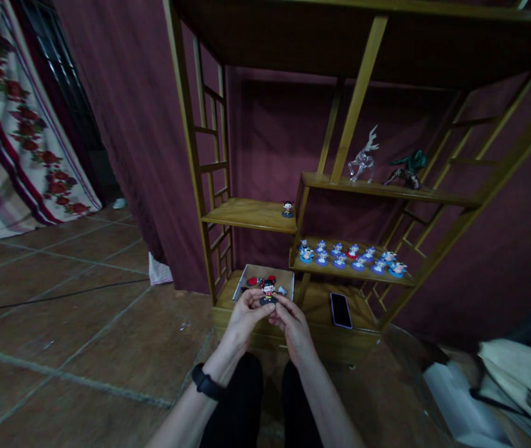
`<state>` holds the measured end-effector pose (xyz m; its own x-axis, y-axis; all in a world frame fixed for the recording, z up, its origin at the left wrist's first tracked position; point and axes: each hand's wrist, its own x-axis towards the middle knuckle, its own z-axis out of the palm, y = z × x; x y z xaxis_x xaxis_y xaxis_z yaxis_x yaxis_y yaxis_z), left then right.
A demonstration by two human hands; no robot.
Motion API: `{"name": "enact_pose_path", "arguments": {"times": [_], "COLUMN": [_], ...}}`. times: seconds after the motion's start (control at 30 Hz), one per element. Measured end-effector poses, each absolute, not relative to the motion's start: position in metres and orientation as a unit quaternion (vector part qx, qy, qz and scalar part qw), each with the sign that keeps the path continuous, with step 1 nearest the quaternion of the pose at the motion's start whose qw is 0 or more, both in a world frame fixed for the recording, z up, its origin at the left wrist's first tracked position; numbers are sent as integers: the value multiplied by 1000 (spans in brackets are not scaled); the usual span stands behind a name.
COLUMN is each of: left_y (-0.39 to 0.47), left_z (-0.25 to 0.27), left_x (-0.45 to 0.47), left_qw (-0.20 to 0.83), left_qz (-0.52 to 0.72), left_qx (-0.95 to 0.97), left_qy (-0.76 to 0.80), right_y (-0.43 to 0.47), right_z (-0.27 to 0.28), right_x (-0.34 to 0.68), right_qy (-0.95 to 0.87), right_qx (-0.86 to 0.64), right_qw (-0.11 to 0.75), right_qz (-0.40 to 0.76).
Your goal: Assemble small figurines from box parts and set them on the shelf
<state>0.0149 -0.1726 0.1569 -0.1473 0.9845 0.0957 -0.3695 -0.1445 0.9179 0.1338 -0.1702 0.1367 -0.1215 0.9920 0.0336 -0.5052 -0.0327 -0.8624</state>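
Between my hands, in front of the shelf, is a small figurine [268, 287] with black hair, a red top and a dark round base. My left hand [246, 314] grips it by the base from the left, thumb in front. From the right, the fingers of my right hand [293, 320] close on the same base. Just behind them a white box [288, 277] sits on the lowest board, with red and black pieces inside, partly hidden by my hands. A similar black-haired figurine [287, 209] stands at the right end of the left shelf board [246, 213].
Several blue-and-white figurines [340, 260] stand in rows on the right board. Above them are a clear deer figure [364, 158] and a dark green figure [408, 169]. A phone [340, 310] lies on the lowest board. Bags [521, 379] rest on the floor at right.
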Motion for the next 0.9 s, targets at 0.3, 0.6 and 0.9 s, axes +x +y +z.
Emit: {"name": "enact_pose_path", "arguments": {"times": [0.3,0.6,0.9], "left_y": [-165,-149,-111], "left_z": [160,206,255], "left_x": [16,11,4], "left_qw": [527,529,461], "left_qz": [627,604,634], "left_qx": [420,446,482], "left_qy": [392,394,391], "right_y": [-168,-168,-173], "right_z": [142,123,25], "right_x": [139,159,184], "right_qy": [-389,-381,-458], "right_qx": [-320,-358,-475], "right_qw": [588,596,561], "right_qz": [632,609,500]}}
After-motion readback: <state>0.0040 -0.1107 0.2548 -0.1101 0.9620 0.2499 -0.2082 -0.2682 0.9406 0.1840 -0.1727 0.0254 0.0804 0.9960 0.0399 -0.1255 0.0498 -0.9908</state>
